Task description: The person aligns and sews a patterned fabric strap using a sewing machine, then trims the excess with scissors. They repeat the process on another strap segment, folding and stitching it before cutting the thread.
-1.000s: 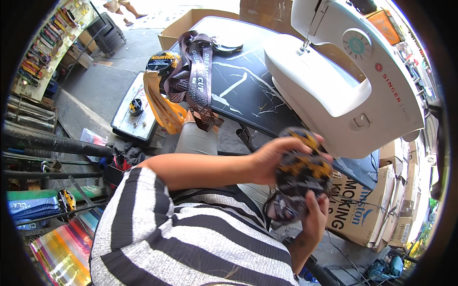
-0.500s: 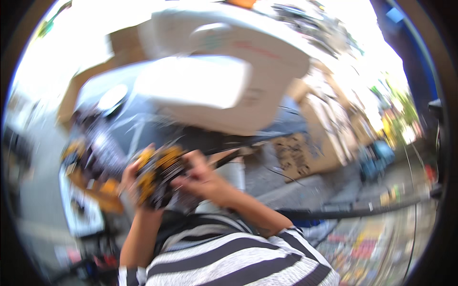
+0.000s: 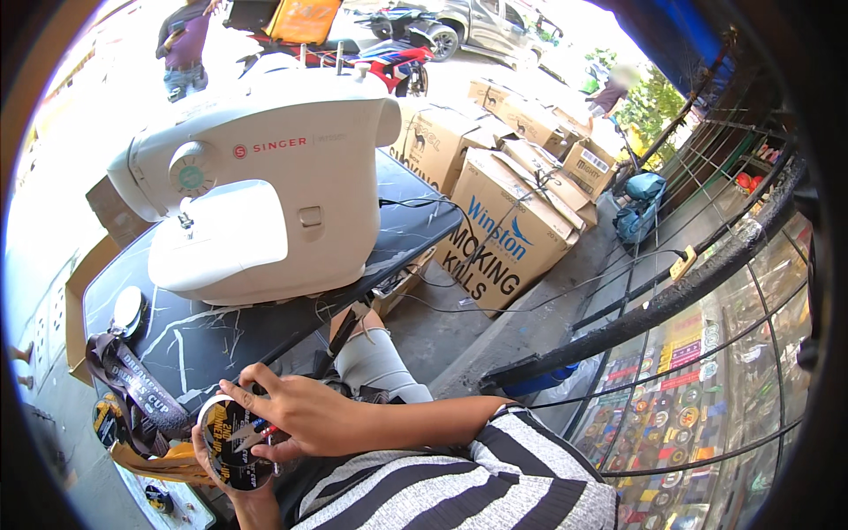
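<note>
My left hand (image 3: 201, 452) holds a round medal (image 3: 231, 452) with a black face, gold lettering and a pale rim; its fingers curl around the left edge. Over the medal's face, my right hand (image 3: 305, 413) pinches what looks like small scissors (image 3: 254, 436), their silver blades pointing left and a bit of red and blue at the grip. The handle is mostly hidden by the fingers. Just left of the hands, a dark printed ribbon (image 3: 146, 389) hangs over the table edge, with a yellow ribbon (image 3: 168, 465) below it. Another black-and-gold medal (image 3: 108, 422) lies beside them.
A white sewing machine (image 3: 340, 177) stands on a black marble-patterned table (image 3: 225, 340), near a round white-rimmed disc (image 3: 130, 309). Cardboard boxes (image 3: 486, 212) are stacked to the right. A curved dark metal bar (image 3: 618, 318) and wire grid flank my right side. A person (image 3: 185, 49) stands beyond.
The earlier frame is heavily blurred. My view has turned, and both hands now appear lower and further left. The medal's face and the silver blades now show clearly.
</note>
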`<state>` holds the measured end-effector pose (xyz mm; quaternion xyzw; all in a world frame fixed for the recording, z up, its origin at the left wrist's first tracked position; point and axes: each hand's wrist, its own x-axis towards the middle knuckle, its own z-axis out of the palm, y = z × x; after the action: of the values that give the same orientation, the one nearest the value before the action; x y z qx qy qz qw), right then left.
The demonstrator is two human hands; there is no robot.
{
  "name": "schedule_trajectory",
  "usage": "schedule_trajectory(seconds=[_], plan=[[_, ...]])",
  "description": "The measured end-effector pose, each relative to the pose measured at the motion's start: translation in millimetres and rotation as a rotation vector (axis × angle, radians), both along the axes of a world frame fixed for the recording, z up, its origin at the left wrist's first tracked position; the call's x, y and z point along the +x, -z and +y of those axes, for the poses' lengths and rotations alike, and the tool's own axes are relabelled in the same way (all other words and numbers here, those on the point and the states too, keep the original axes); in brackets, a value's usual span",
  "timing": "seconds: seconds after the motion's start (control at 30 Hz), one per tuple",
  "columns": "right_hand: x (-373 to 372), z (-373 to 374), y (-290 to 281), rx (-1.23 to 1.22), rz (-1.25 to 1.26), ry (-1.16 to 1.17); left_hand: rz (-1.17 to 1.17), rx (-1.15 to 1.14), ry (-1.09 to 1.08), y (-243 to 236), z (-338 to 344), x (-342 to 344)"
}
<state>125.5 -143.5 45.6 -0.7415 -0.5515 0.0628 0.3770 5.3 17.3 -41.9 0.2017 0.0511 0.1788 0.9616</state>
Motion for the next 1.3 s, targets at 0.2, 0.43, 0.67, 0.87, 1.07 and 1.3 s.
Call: schedule_trajectory(seconds=[0.2, 0.43, 0.67, 0.87, 1.07, 1.3], plan=[[-18, 25, 20, 0.123, -0.043, -0.206, -0.182, 0.220, -0.134, 9, -4, -15], [-31, 47, 7, 0.264, -0.086, -0.313, -0.060, -0.071, -0.061, -33, 4, -19], [-9, 54, -29, 0.121, -0.039, -0.356, 0.190, 0.005, -0.287, -67, -13, -17], [-5, 75, -36, 0.132, -0.089, -0.212, 0.212, 0.001, -0.152, -73, -18, -12], [-16, 86, -22, 0.055, -0.121, -0.213, 0.192, -0.054, -0.186, -55, -15, -15], [-11, 79, -21, 0.142, -0.124, -0.368, 0.132, -0.037, -0.050, -28, -8, -31]])
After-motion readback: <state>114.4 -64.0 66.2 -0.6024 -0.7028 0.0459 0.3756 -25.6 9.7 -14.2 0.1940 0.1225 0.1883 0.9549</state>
